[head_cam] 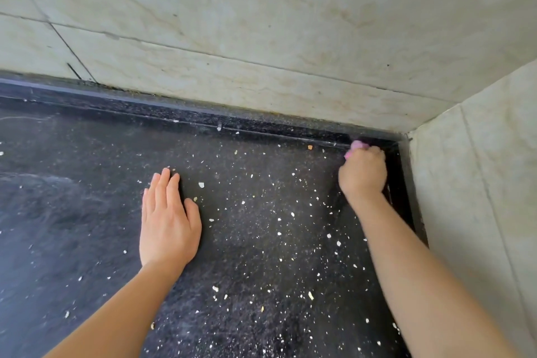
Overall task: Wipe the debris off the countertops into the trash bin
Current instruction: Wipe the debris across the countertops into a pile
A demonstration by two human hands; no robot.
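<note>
The left hand is lying flat on the dark countertop, fingers straight and together. The debris is lying scattered rightward from it, between both hands and nearer. The right hand is reaching into the far right corner, its fist curling round a pink cloth. The trash bin is not showing.

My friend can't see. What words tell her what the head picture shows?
A right hand grips a small pink thing in the back corner of a dark countertop, beside tiled walls. The left hand rests flat on the countertop, and pale crumbs lie scattered all around.
</note>
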